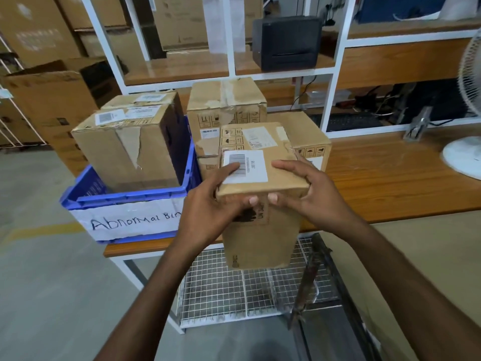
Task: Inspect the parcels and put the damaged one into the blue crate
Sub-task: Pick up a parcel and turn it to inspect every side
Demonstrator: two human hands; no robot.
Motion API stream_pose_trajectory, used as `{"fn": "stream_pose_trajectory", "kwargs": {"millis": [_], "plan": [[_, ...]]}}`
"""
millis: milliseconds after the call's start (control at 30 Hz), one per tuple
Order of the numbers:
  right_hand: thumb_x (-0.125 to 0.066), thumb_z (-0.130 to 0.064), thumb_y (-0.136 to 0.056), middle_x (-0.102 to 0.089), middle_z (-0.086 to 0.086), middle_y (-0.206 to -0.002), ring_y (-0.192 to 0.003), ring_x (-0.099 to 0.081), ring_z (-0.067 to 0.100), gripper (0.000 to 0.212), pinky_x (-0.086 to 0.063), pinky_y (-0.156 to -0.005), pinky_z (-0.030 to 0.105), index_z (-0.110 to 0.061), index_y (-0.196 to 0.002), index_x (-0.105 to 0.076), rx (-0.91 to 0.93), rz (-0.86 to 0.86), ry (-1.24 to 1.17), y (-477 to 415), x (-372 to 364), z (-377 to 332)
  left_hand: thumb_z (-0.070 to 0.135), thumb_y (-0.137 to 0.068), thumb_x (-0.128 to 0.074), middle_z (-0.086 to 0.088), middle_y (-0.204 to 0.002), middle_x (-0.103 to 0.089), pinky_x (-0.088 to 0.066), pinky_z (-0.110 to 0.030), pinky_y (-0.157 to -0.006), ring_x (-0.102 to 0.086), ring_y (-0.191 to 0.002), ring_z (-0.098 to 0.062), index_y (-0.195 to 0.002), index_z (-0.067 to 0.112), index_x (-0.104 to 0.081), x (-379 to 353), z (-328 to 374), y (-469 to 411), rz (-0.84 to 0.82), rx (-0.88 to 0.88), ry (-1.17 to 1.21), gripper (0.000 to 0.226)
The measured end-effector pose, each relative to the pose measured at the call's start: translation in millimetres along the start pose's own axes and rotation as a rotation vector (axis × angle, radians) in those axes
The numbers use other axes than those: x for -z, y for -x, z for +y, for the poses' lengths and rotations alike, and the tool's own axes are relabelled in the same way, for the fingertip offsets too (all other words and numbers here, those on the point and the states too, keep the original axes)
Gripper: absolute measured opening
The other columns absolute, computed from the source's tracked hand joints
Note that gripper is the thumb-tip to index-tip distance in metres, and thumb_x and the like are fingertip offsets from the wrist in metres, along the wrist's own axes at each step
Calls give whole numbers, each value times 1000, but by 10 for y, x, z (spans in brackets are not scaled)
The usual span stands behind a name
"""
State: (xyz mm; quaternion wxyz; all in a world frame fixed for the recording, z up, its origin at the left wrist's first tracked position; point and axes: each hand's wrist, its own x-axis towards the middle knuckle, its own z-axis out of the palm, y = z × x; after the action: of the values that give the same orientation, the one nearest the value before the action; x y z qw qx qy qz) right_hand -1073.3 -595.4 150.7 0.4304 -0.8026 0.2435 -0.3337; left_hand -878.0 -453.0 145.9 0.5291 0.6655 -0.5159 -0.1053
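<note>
Blue crate [125, 198] labelled Abnormal Bin already holds a torn parcel [125, 149], stacked parcels [226, 105] just right of the crate probably not yet checked, small parcel [260, 230] held up before the crate's right corner — left hand [208, 209] and right hand [309, 194] each grip its top end, fingers curled over — damage unclear from here.

The person's left hand [208, 204] and right hand [312, 191] are both bare, showing uncovered fingers [226, 169], creased knuckles and plain wrists. The thumbs [250, 201] carry short nails with rounded tips, one on each hand. The left forearm [156, 287] and the right forearm [406, 269] are likewise unclothed along all of their visible length, slender near the wrist and broadening steadily toward the lower edge of the view, where the wide-angle lens stretches them large
</note>
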Motion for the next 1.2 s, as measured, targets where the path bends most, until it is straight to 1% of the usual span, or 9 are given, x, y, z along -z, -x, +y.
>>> {"fn": "stream_pose_trajectory", "kwargs": {"millis": [167, 267, 367, 433, 533, 633, 833, 933, 1200], "plan": [[-82, -52, -76, -64, -17, -128, -115, -64, -1, 64, -62, -93, 39, -27, -132, -64, -1, 98, -71, -195, 24, -203, 70, -78, -79, 20, -120, -73, -62, -41, -87, -69, -109, 1, -128, 50, -62, 16, 136, -217, 118, 23, -58, 56], [-80, -60, -73, -60, -15, -138, -121, -60, 1, 78, -58, -100, 39, -31, -140, -54, -28, 164, 25, -286, -52, -207, 71, -78, -78, 20, -118, -73, -62, -44, -85, -70, -107, -1, -127, 48, -58, -32, 112, -315, 174, 40, -81, 58], [-79, -70, -70, -45, -3, -160, -141, -49, 14, 111, -47, -112, 45, -34, -159, -21, -118, 187, 26, -296, -116, -106, 43, -81, -89, 9, -138, -67, -61, -41, -94, -67, -121, -8, -143, 39, -42, -39, -25, -322, 98, 81, 94, 79], [-75, -76, -70, -48, -2, -157, -135, -55, 16, 117, -49, -110, 48, -34, -159, -13, -198, 228, 2, -242, -179, -59, 16, -81, -90, 2, -148, -60, -57, -35, -103, -62, -131, -13, -155, 27, -35, -57, -119, -281, 18, 135, 247, 93], [-75, -74, -73, -62, -15, -134, -115, -65, 6, 105, -58, -99, 42, -30, -155, -26, -196, 293, -10, -181, -245, -44, 7, -84, -85, -1, -141, -66, -55, -34, -106, -64, -128, -10, -155, 10, -44, -75, -119, -242, 32, 124, 265, 83], [-80, -66, -73, -68, -19, -116, -101, -70, -2, 93, -62, -90, 38, -27, -148, -41, -186, 329, -112, -245, -173, -118, 29, -88, -83, 3, -137, -69, -55, -39, -107, -64, -128, -9, -156, 20, -48, -20, -30, -293, 75, 68, 237, 77], [-81, -69, -74, -75, -14, -112, -102, -73, 4, 74, -62, -89, 45, -30, -132, -57, -171, 363, -164, -341, -114, -245, 45, -95, -76, 6, -140, -67, -56, -46, -103, -66, -125, -14, -157, 33, -43, 10, 158, -470, 46, 60, 292, 72], [-80, -63, -79, -76, -15, -106, -95, -74, 1, 63, -64, -84, 42, -30, -129, -61, -172, 407, -109, -378, -105, -255, 41, -96, -75, 6, -133, -71, -58, -45, -100, -69, -120, -12, -155, 26, -47, -32, 155, -485, 65, 50, 277, 67], [-74, -78, -71, -71, -19, -115, -107, -69, 5, 81, -59, -94, 46, -39, -138, -54, -281, 395, 70, -422, -234, 24, 51, -93, -73, 14, -140, -64, -54, -46, -107, -63, -126, -3, -154, 35, -41, -340, -169, -335, 137, 198, 257, 70]]}}
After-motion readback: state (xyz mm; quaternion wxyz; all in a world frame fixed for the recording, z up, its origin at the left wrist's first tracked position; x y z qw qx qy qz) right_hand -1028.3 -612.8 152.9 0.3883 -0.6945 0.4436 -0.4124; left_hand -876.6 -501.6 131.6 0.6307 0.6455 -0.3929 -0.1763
